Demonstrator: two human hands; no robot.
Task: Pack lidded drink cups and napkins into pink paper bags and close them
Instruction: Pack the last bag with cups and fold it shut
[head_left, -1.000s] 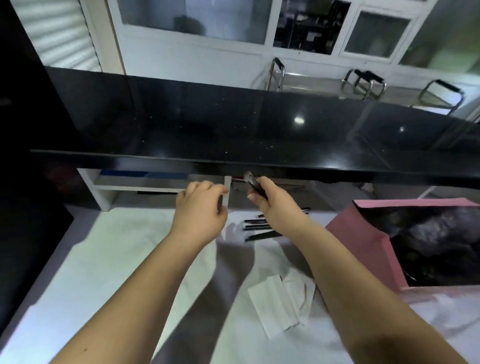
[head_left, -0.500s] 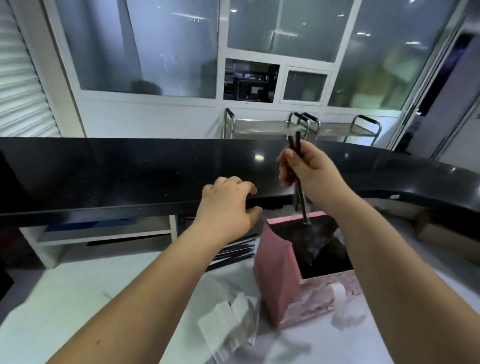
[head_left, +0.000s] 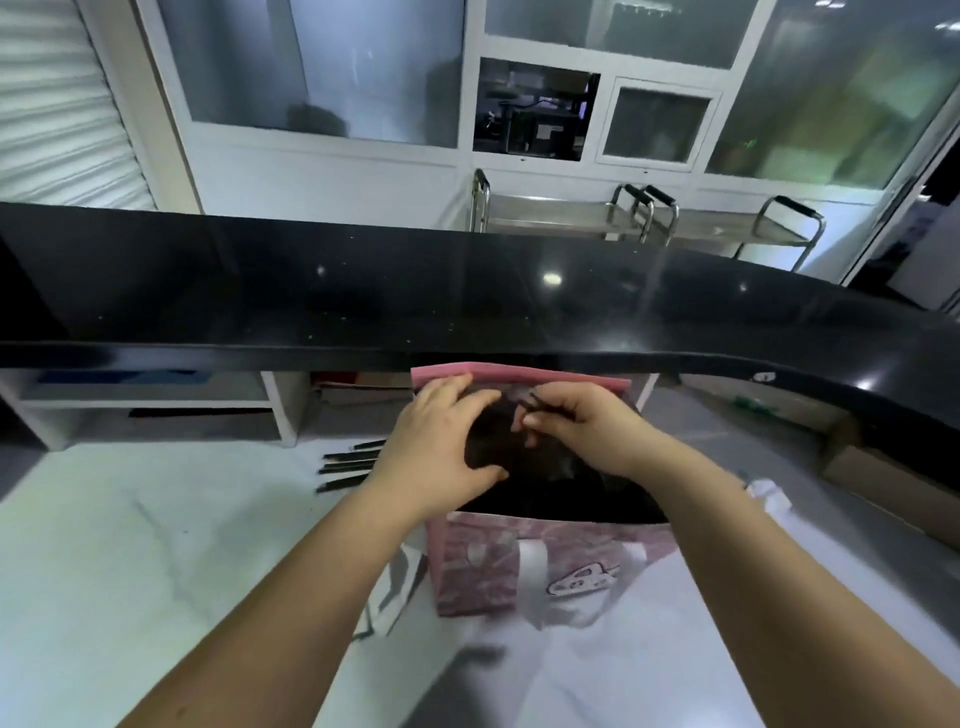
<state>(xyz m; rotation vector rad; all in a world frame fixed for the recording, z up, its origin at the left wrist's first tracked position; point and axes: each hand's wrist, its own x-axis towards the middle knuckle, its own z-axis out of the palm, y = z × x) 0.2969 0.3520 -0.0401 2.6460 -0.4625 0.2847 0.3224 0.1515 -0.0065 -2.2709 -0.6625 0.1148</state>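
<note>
A pink paper bag with white handles stands open on the white counter in front of me. Its inside is dark, and I cannot make out what it holds. My right hand is over the bag's mouth, pinching thin black straws that point down into it. My left hand rests on the bag's left rim with fingers spread over the opening. White napkins lie just left of the bag, partly hidden by my left forearm.
Several more black straws lie on the white counter to the left of the bag. A raised black countertop overhangs the far side, with white shelving beneath. A cardboard box sits at the right.
My right hand came down from above the bag into its mouth with the straws. My left hand moved right onto the bag's rim. The view tilted down and closer to the bag.
</note>
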